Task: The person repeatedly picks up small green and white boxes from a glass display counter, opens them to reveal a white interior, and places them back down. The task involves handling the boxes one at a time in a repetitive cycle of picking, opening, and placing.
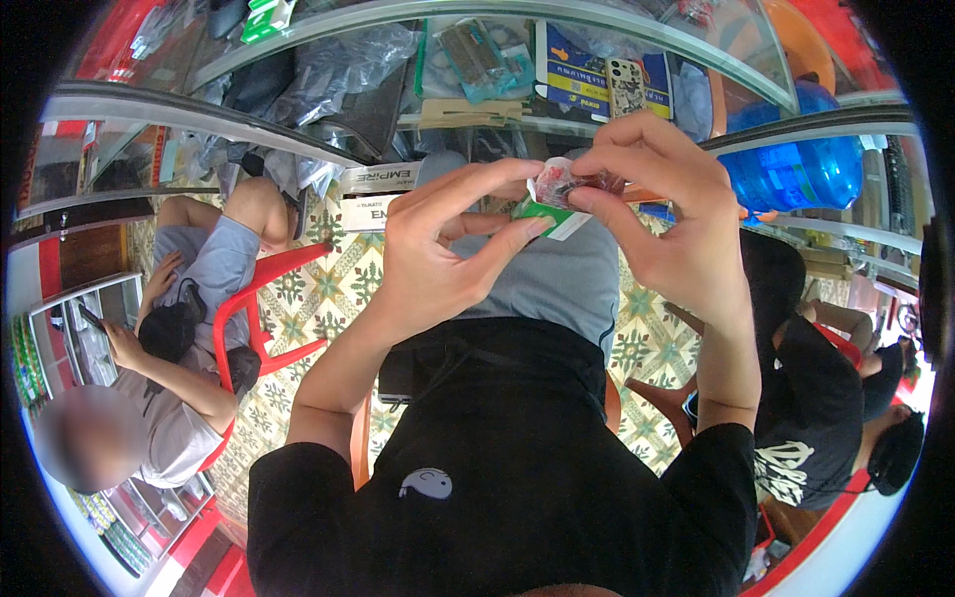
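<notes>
Both of my hands are raised in front of me, over my lap. The fingers of my left hand (428, 239) close on a small green and white box (557, 223), with the thumb at its left side. Just above it, my right hand (676, 204) pinches a small, crinkled clear plastic wrapper (553, 179) between thumb and fingers. The wrapper has red marks and something dark inside that I cannot make out. My left fingertips reach the wrapper's left edge. Fingers hide part of both things.
Ahead is a glass display counter with a phone case (626, 88) and plastic bags (343, 75). A large blue water bottle (796, 159) stands at the right. Boxes (364, 215) lie left of my knees. People sit on both sides, one on a red chair (261, 308).
</notes>
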The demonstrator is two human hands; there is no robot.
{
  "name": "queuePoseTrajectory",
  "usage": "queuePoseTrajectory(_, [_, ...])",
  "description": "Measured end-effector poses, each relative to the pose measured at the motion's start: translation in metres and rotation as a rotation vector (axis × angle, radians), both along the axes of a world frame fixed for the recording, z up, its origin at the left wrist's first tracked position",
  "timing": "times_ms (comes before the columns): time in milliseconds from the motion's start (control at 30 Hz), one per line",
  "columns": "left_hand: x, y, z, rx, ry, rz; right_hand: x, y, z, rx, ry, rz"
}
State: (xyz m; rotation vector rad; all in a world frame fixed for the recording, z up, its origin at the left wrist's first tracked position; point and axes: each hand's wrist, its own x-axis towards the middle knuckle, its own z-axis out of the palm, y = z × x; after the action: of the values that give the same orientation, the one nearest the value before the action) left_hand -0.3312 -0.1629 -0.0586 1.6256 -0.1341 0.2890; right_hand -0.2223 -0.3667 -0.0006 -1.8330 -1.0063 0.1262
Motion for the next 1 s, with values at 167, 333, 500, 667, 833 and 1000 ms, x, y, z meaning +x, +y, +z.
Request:
queuePoseTrajectory(167, [0.001,0.0,-0.002,-0.068,-0.025,0.012,0.002,0.0,-0.012,0.042,-0.377,0.038])
queuePoseTrajectory(333, [0.001,0.002,-0.003,-0.041,-0.049,0.036,0.002,0.004,-0.009,0.068,-0.224,-0.036])
queuePoseTrajectory(500, [-0.002,0.002,0.0,0.019,-0.024,0.057,0.001,0.002,-0.011,0.051,-0.097,0.008])
queuePoseTrajectory(667, [-0.001,0.0,-0.001,-0.053,-0.042,0.054,0.004,0.005,-0.013,0.075,-0.374,0.06])
queuePoseTrajectory(833, [-0.002,0.001,-0.002,-0.079,-0.101,0.039,-0.003,0.001,-0.003,0.039,-0.349,0.069])
queuePoseTrajectory(1000, [-0.006,-0.001,-0.001,-0.098,-0.103,0.037,-0.004,0.001,-0.011,0.051,-0.325,0.038])
